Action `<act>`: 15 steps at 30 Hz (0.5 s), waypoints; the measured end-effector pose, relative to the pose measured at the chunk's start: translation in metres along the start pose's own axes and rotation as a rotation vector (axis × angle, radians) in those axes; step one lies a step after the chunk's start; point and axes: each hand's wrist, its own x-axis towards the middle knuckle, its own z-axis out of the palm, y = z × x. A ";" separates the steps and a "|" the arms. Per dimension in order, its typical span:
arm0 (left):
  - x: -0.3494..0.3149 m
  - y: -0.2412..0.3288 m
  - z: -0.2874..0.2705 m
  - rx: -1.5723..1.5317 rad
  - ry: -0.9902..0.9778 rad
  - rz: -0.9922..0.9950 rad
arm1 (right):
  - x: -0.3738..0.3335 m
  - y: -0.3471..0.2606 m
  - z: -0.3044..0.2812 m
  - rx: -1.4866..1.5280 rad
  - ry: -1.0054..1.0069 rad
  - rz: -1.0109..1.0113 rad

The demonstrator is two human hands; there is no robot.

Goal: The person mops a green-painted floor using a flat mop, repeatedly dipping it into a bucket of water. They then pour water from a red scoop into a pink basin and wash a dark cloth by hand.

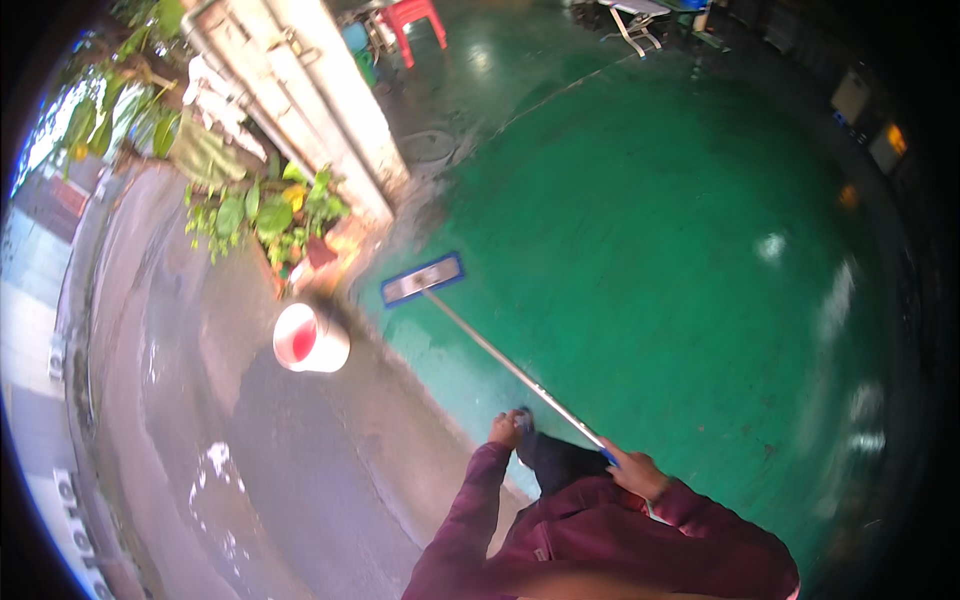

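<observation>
A flat mop (487,347) with a long metal pole stretches away from me across the green floor. Its rectangular head (424,280), edged by a blue pad, lies flat at the floor's left border. My right hand (640,474) is wrapped round the blue grip at the pole's near end. Off the pole, my left hand (506,429) hovers beside my shoe with its fingers curled; whether anything is in them is hidden. Left of the mop head, a white bucket (327,346) with red showing inside stands on the grey pavement.
Leafy potted plants (270,213) stand beside a white pillar (320,90) at the far left. A red stool (412,25) and a folding-legged piece of furniture (636,22) are at the back. The green floor (650,240) looks shiny; the pavement (310,440) has wet patches.
</observation>
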 end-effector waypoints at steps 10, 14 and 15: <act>0.133 -0.030 -0.241 -0.233 0.101 -0.042 | 0.273 -0.160 -0.022 -0.026 0.273 -0.257; 0.236 -0.085 -0.272 0.048 -0.094 -0.166 | 0.279 -0.176 -0.084 0.012 0.375 -0.185; 0.264 -0.095 -0.273 0.018 -0.150 -0.184 | 0.270 -0.175 -0.099 0.045 0.451 -0.150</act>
